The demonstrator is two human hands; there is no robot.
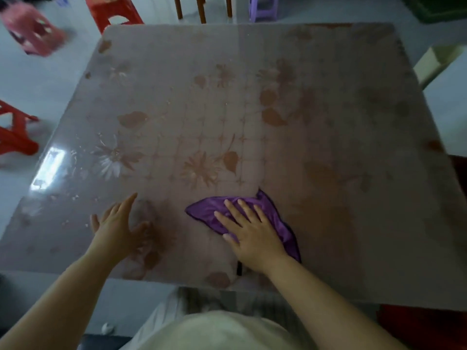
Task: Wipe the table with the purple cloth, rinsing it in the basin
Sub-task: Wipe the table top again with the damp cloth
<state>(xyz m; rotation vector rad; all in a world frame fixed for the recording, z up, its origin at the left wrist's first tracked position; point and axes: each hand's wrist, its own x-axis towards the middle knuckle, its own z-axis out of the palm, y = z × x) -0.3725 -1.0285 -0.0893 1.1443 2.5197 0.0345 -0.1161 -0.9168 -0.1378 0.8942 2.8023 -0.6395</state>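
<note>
The purple cloth [207,209] lies crumpled flat on the near middle of the table [328,147], a square top with a floral cover under a glossy sheet. My right hand [250,233] presses down on the cloth with its fingers spread, palm flat. My left hand [115,223] rests on the table to the left of the cloth, fingers apart and holding nothing. No basin is in view.
Red plastic stools [15,132] [113,11] stand left and at the far left corner, with a pink stool [35,31] beside them. Wooden chair legs [202,7] and a purple stool [262,7] stand beyond the far edge. A pale box [434,64] sits at the right.
</note>
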